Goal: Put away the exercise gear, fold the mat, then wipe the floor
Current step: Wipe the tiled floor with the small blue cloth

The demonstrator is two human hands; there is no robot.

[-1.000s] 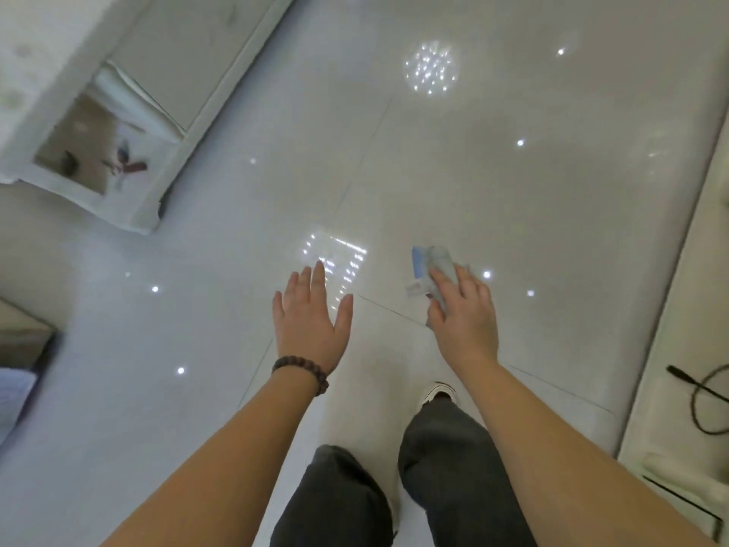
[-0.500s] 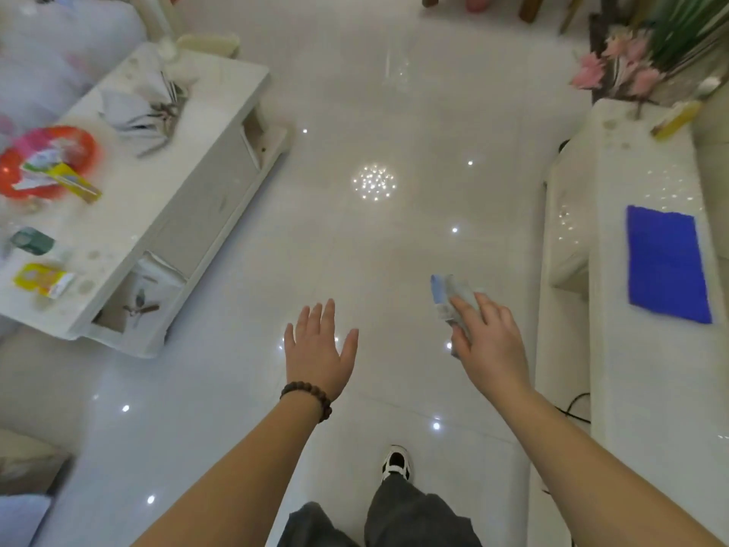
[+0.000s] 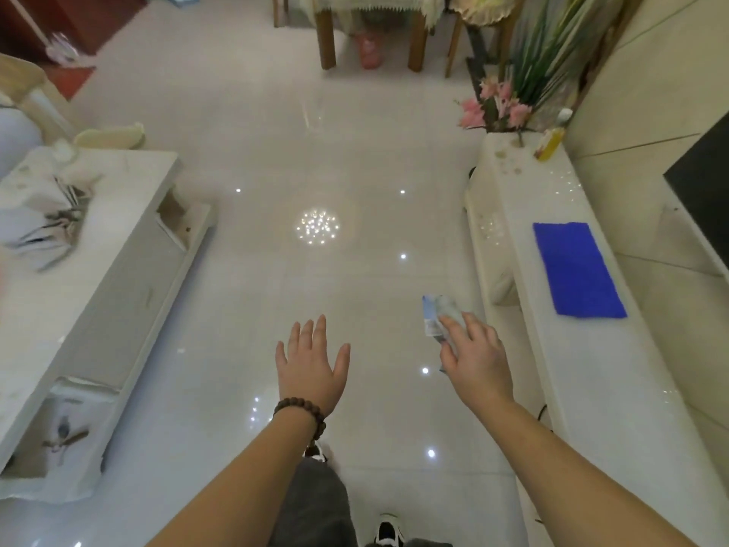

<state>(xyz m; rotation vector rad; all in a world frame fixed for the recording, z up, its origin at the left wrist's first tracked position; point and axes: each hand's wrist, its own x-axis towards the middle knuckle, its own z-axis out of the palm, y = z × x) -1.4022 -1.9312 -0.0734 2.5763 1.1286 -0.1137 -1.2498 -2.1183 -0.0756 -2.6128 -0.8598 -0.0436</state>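
A person stands on a glossy white tiled floor [image 3: 276, 270] dotted with reflected ceiling lights, both bare forearms stretched forward. The left hand [image 3: 311, 369], at about 6 o'clock in the view, is held palm down above the floor with its fingers straight and slightly spread, holding nothing; a dark wooden bead bracelet [image 3: 301, 414] circles its wrist. The right hand [image 3: 475, 359], toward 4 o'clock, pinches a small crumpled pale blue and grey cloth [image 3: 436, 315] between thumb and fingers, the cloth sticking out beyond the fingertips toward 12 o'clock. At 3 o'clock a long low white cabinet [image 3: 591, 388] runs along the wall, and a bright blue folded rectangular mat [image 3: 578, 268] lies flat on its top. At 1 o'clock on the same cabinet stand pink artificial flowers with long green leaves [image 3: 509, 100]. At 9 o'clock sits a white low coffee table [image 3: 79, 290] with a crumpled white plastic bag [image 3: 43, 215] on it. At 12 o'clock are the wooden legs of a table [image 3: 327, 37]. Dark grey trousers [image 3: 315, 503] and a black-and-white shoe [image 3: 388, 529] show at 6 o'clock.
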